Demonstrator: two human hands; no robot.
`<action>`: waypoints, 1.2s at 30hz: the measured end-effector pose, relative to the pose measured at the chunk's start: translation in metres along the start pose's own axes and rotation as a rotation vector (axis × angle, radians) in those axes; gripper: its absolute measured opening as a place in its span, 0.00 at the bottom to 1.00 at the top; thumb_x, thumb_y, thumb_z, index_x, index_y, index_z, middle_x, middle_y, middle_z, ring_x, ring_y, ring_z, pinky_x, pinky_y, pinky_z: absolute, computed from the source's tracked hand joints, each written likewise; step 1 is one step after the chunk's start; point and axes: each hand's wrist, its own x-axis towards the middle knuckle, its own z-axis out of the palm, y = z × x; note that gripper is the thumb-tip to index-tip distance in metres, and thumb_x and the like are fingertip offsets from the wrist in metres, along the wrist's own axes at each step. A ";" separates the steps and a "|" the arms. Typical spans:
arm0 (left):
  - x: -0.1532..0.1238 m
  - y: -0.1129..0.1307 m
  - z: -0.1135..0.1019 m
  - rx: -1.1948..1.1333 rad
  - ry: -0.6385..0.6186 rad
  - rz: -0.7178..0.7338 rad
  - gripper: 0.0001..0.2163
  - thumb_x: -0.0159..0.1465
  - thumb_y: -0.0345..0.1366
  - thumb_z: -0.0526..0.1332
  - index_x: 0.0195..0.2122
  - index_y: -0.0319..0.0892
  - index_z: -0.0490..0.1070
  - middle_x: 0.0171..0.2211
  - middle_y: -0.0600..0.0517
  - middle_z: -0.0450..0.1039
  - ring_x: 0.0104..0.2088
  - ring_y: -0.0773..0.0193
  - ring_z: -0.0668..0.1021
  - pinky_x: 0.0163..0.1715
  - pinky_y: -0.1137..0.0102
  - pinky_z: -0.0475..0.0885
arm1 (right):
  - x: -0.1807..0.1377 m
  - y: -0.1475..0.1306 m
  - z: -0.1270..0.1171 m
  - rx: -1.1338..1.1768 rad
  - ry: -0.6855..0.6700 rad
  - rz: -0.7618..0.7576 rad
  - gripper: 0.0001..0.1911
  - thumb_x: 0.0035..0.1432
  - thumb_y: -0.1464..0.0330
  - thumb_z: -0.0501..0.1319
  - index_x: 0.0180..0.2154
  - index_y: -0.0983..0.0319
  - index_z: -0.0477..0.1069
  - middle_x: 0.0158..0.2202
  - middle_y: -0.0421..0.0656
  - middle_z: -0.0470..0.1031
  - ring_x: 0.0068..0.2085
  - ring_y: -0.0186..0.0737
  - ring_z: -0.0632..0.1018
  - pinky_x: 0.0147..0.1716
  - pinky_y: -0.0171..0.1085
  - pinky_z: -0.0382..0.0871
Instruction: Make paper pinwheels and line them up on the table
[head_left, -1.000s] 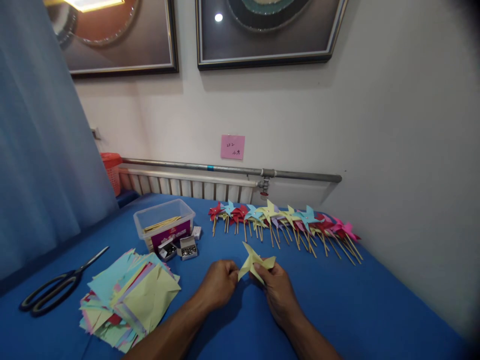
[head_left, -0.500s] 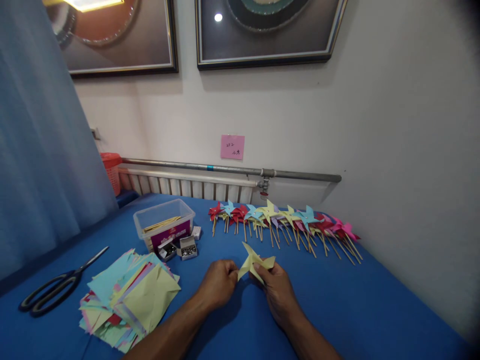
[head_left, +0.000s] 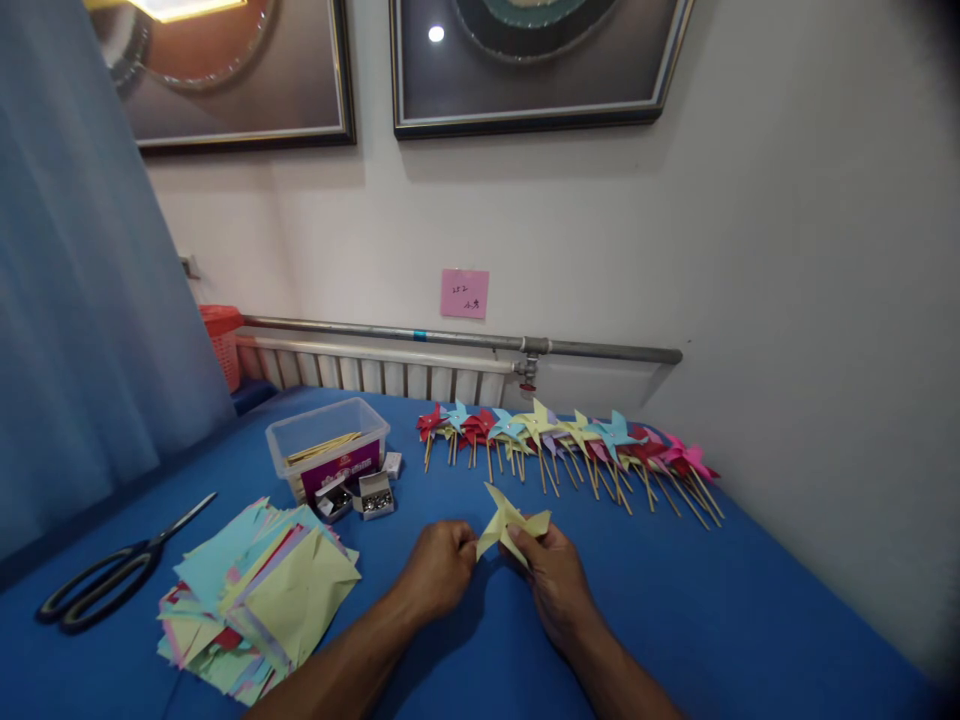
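Between my hands is a pale yellow paper pinwheel (head_left: 495,524) with folded blades, held above the blue tabletop. My right hand (head_left: 559,580) pinches it, thumb near the centre and fingers behind the paper. My left hand (head_left: 441,568) is closed at the lower left blade, its fingertips against the blade's tip. Whether a stick or a pin is at the pinwheel is hidden from view. Left of my arms lies a loose pile of coloured paper squares (head_left: 292,595), with a pale yellow sheet on top.
Black-handled scissors (head_left: 124,575) lie at the left. A clear plastic box (head_left: 330,450) holds wooden sticks, with small open boxes of metal pins (head_left: 375,497) beside it. Several finished pinwheels (head_left: 577,435) on sticks line the back right. Behind them are a pipe (head_left: 600,350) and the wall.
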 end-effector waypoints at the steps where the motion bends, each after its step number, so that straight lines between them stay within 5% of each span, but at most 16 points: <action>1: 0.000 0.000 0.000 -0.001 0.003 0.004 0.08 0.59 0.30 0.54 0.23 0.41 0.68 0.19 0.57 0.64 0.23 0.69 0.65 0.25 0.73 0.56 | 0.000 0.000 0.000 0.000 0.003 0.001 0.21 0.37 0.59 0.77 0.33 0.59 0.74 0.24 0.37 0.77 0.27 0.42 0.77 0.29 0.37 0.70; 36: 0.000 -0.002 0.005 -0.004 0.002 0.035 0.10 0.61 0.31 0.54 0.22 0.40 0.65 0.19 0.57 0.63 0.23 0.70 0.64 0.25 0.73 0.55 | 0.004 0.005 -0.004 -0.019 -0.019 -0.049 0.19 0.41 0.61 0.75 0.34 0.59 0.73 0.28 0.38 0.80 0.33 0.45 0.80 0.32 0.36 0.70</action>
